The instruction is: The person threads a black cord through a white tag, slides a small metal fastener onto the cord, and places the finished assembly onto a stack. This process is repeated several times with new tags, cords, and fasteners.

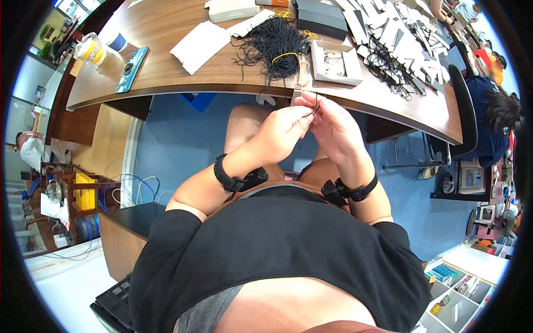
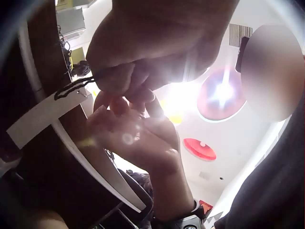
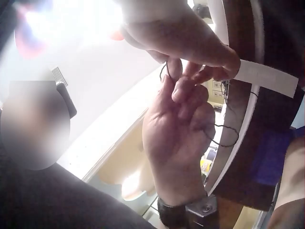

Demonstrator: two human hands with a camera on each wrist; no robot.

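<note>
In the head view, both hands meet just off the desk's front edge. A thin black cord [image 1: 317, 103] runs between their fingertips. My left hand [image 1: 285, 133] pinches the cord with its fingers curled in, and a loop of black cord [image 3: 237, 136] hangs from it in the right wrist view. Facing it, my right hand [image 1: 338, 130] pinches the cord too; a small bend shows between the fingertips. Behind the fingers, a flat white strip [image 2: 40, 121] overlaps the desk edge in the left wrist view. The pinched cord ends are hidden by the fingers.
On the wooden desk [image 1: 166, 72] lie a bundle of black cords [image 1: 275, 47], an open white box [image 1: 336, 62], white paper [image 1: 201, 45] and a phone [image 1: 132, 69]. Cards with cords [image 1: 400, 44] spread at the right. A cup [image 1: 91, 50] stands far left.
</note>
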